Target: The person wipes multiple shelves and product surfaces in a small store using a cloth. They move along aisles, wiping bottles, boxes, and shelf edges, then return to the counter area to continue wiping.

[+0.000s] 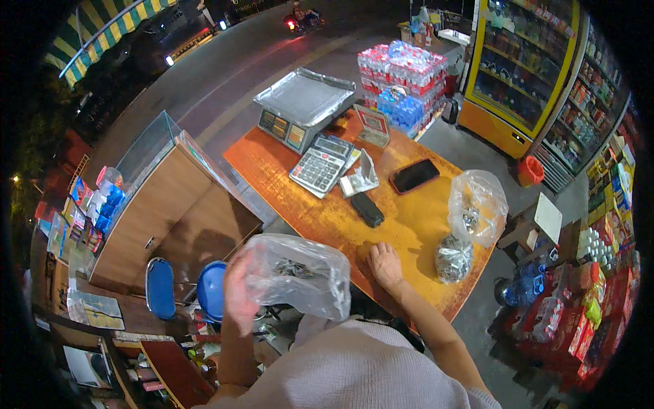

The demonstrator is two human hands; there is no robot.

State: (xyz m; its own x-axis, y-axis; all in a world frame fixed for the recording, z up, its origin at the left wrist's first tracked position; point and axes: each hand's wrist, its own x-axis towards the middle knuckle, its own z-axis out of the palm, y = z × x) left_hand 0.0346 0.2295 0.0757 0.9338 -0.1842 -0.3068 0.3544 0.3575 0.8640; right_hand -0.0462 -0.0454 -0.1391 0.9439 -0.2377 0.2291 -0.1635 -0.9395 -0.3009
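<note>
My left hand (240,286) is closed on the side of a clear plastic bag (330,283), which hangs open beside the table's near edge. A small heap of dark, thin pieces (293,268) lies inside it; their kind is too small to tell. On the orange wooden table (300,217) rests my right hand (386,266), fingers down on the surface, holding nothing. Nearest to it is a black pouch-like object (366,210). Toward the right edge stand a filled clear bag (454,259) of greyish pieces and a looser clear bag (479,204) behind it.
A weighing scale (305,99), a calculator (321,165), white papers (361,178) and a phone (414,176) occupy the table's far part. Blue stools (161,288) and a wooden counter (170,225) stand left. Bottle packs (402,68) and a yellow-framed fridge (521,61) are beyond.
</note>
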